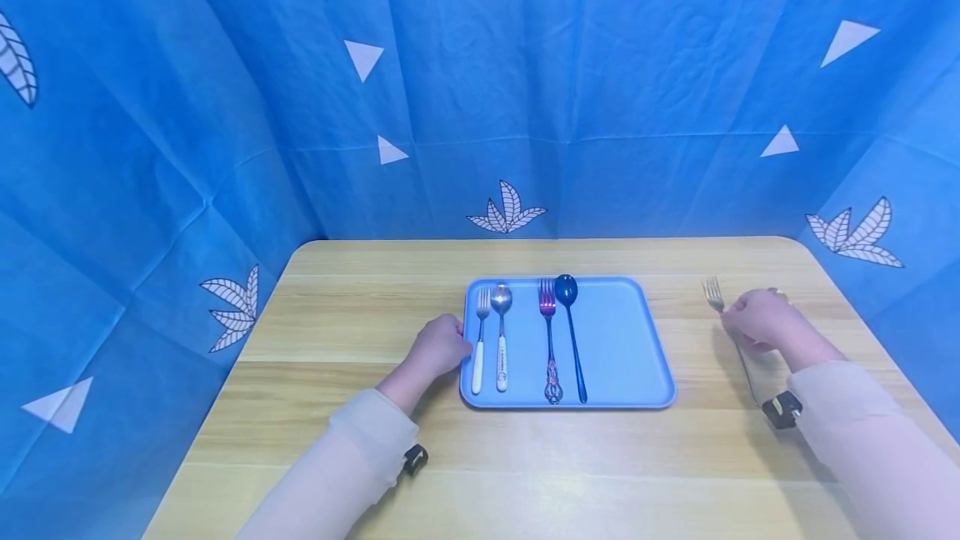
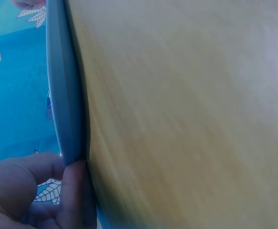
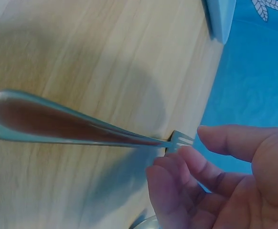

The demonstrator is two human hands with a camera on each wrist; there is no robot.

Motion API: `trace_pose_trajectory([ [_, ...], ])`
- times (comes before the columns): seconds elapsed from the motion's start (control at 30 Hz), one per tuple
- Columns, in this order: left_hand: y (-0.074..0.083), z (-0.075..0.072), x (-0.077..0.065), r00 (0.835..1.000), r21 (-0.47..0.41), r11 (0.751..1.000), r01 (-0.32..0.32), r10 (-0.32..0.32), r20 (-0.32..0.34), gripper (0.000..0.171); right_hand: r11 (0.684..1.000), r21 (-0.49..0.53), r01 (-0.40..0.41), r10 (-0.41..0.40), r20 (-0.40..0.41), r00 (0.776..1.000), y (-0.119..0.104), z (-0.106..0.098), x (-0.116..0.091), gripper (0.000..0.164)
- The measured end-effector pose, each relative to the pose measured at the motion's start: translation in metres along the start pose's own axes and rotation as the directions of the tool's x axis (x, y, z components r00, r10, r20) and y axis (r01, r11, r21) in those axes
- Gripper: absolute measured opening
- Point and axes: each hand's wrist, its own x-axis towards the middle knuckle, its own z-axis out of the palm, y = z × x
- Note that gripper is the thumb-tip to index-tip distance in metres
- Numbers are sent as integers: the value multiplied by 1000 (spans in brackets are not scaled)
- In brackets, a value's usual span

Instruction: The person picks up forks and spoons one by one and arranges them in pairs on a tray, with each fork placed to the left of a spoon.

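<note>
At the left rim of a light blue tray [image 1: 615,348], my left hand [image 1: 441,344] pinches the edge, with thumb and fingers on either side of it in the left wrist view. On the tray lie a white-handled fork [image 1: 480,340], a white-handled spoon [image 1: 502,348], an ornate dark fork [image 1: 551,348] and a long dark blue spoon [image 1: 575,340]. My right hand [image 1: 761,319] is over a silver fork [image 3: 72,124] on the table, right of the tray. Its thumb and forefinger stand apart close by the fork's neck, and the fork's tines show beyond them.
The pale wooden table [image 1: 337,298] has rounded far corners. A blue patterned curtain [image 1: 480,107] hangs close behind it and at both sides. Part of a shiny rounded metal piece [image 3: 148,223] shows under my right hand at the right wrist view's lower edge.
</note>
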Motion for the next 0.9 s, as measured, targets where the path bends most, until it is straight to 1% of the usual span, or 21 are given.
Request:
trace_pose_trajectory([
  [0.27, -1, 1, 0, 1000, 12, 1000, -5, 5, -7, 5, 1000, -2, -16, 16, 13, 1000, 5, 2, 8, 30],
  [0.43, -1, 3, 0, 1000, 10, 1000, 0, 0, -11, 5, 1000, -26, -7, 7, 34, 999, 13, 6, 13, 33],
  [0.57, -2, 3, 0, 1000, 10, 1000, -3, 3, -10, 5, 999, -33, 2, -1, 35, 999, 15, 8, 15, 34],
  [0.67, -2, 3, 1, 999, 34, 999, -26, 27, -19, 6, 998, -64, 21, -19, 27, 999, 15, 9, 16, 35],
  [0.77, -2, 2, 1, 999, 40, 999, -36, 37, -20, 5, 995, -89, 36, -33, 26, 999, 13, 10, 16, 36],
  [0.9, -1, 1, 1, 1000, 21, 999, -23, 24, -10, 5, 988, -141, 57, -55, 18, 998, 12, 9, 16, 35],
])
